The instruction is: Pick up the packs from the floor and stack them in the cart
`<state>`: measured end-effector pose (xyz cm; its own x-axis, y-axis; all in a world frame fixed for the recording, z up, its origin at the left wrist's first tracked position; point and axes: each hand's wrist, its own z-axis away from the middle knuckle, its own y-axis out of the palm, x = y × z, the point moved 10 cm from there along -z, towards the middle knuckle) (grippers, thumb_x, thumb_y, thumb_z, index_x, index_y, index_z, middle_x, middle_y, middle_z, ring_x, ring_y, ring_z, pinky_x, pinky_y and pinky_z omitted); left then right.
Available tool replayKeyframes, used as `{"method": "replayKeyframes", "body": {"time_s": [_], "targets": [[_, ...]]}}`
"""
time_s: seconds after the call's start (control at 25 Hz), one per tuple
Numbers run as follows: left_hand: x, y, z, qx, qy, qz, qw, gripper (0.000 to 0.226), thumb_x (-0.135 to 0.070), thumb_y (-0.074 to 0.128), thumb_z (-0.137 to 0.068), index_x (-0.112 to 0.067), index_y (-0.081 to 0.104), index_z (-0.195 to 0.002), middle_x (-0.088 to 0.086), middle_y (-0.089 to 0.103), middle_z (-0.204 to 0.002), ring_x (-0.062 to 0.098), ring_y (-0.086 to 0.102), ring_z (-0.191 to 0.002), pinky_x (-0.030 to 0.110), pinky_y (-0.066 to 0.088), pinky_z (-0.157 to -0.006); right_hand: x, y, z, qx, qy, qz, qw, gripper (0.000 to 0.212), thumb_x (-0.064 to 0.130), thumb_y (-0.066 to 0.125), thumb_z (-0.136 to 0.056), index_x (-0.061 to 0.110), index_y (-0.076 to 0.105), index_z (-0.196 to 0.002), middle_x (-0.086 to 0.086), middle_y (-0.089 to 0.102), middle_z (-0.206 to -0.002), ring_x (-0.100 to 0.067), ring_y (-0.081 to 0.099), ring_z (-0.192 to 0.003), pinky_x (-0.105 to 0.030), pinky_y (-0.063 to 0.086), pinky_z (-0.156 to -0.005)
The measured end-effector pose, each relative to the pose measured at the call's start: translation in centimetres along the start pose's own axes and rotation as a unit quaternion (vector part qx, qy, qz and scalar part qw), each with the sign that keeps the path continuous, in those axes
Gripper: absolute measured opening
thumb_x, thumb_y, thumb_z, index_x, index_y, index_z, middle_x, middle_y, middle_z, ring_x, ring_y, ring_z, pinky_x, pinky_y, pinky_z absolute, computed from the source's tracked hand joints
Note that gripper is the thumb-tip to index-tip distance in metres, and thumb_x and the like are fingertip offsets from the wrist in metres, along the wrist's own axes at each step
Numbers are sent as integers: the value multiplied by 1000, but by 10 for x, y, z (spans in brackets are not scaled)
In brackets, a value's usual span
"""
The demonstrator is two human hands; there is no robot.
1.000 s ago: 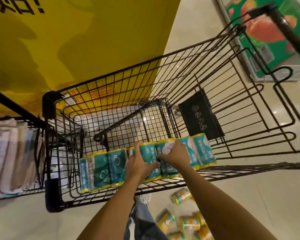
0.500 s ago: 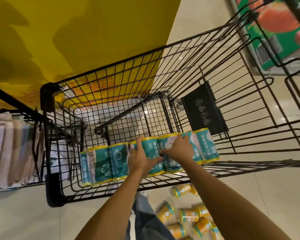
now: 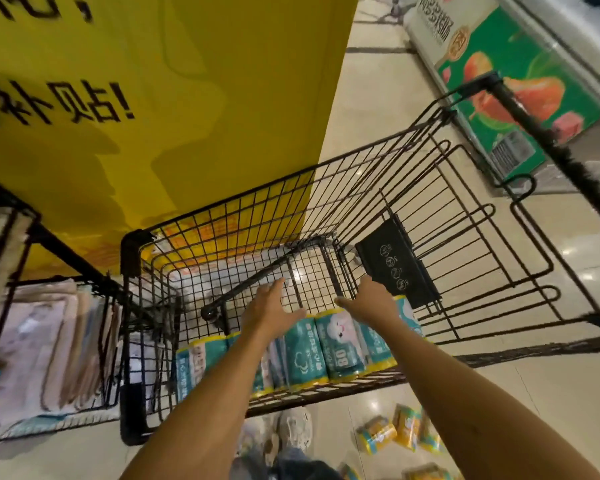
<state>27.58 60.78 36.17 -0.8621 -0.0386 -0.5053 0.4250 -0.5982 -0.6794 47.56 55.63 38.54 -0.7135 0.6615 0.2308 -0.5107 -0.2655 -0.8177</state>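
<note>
the left hand (image 3: pixel 274 308) and right hand (image 3: pixel 373 301) are over a row of teal packs (image 3: pixel 326 351), fingers spread wide, holding nothing. the teal packs lie side by side along the near wall of the black wire cart (image 3: pixel 131 258). orange packs (image 3: pixel 392 434) lie on the floor (image 3: pixel 551 393) just outside it.

We see a glossy beige tile floor (image 3: pixel 378 109) with bright reflections (image 3: pixel 569 251) of overhead light. At left we note a yellow banner (image 3: pixel 187 98) printed with black characters; below it is a wire rack (image 3: pixel 102 344) of folded cloths. At upper right stands a freezer (image 3: pixel 506 43) with green fruit artwork.
</note>
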Motion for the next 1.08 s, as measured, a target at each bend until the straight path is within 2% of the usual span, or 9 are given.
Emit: {"method": "replayKeyframes", "body": {"time_s": [0.08,0.24,0.4,0.48,0.64,0.76,0.88,0.96,1.08], "targets": [[-35,-53,-1,-47,40,-54,997,84,-55,62,-83,-22,22,-150,6,23,-155,26,34,-138,44,38,-107,17,-47,2,-46,-29,1,999,63,49,62,-86,10,41,-130,-10,53,-126,-26,53,-113,-37,46,-86],[-114,-144,9,-133,87,-107,982,79,-55,59,-85,-20,26,-148,5,30,-153,26,36,-136,41,36,-106,38,-138,11,-134,-68,-22,988,52,48,60,-88,11,47,-120,-6,56,-112,-18,49,-91,-32,43,-77],[-204,-202,23,-190,140,-143,961,73,-55,61,-85,-23,35,-144,1,40,-147,22,44,-129,35,41,-100,46,-227,25,-208,-109,-25,972,59,49,57,-89,11,42,-132,-8,53,-126,-25,53,-113,-35,45,-88],[-249,-211,30,-198,172,-187,947,75,-59,59,-83,-25,35,-144,0,41,-147,21,42,-131,34,39,-102,44,-266,36,-245,-128,0,961,60,48,56,-90,11,40,-135,-8,52,-130,-26,52,-118,-35,45,-91],[-334,-204,50,-204,243,-265,910,80,-65,54,-82,-24,30,-147,3,36,-150,24,37,-135,38,33,-109,12,-323,68,-325,-110,49,938,60,47,56,-90,12,38,-136,-9,50,-131,-28,50,-119,-37,43,-92],[-388,-179,83,-202,318,-298,877,78,-65,53,-83,-24,32,-146,4,39,-147,26,39,-133,39,32,-108,-35,-345,102,-379,-56,63,921,56,46,59,-88,15,44,-131,-9,54,-127,-29,54,-115,-39,46,-90],[-421,-144,121,-187,391,-308,847,77,-67,52,-83,-23,35,-144,5,45,-143,25,43,-130,37,36,-104,-86,-345,144,-401,18,55,914,53,46,63,-85,15,48,-125,-8,59,-119,-27,58,-107,-39,51,-85],[-432,-114,155,-170,459,-313,814,77,-68,53,-81,-24,38,-142,5,46,-142,26,43,-130,37,37,-103,-119,-335,183,-416,71,40,906,55,46,63,-85,16,46,-128,-7,59,-120,-27,59,-106,-39,52,-85],[-434,-63,212,-105,549,-290,777,74,-67,57,-79,-23,45,-138,6,52,-136,27,48,-125,37,41,-98,-163,-308,255,-440,154,27,884,60,44,63,-85,16,41,-133,-8,56,-124,-27,57,-110,-39,50,-88]]}}
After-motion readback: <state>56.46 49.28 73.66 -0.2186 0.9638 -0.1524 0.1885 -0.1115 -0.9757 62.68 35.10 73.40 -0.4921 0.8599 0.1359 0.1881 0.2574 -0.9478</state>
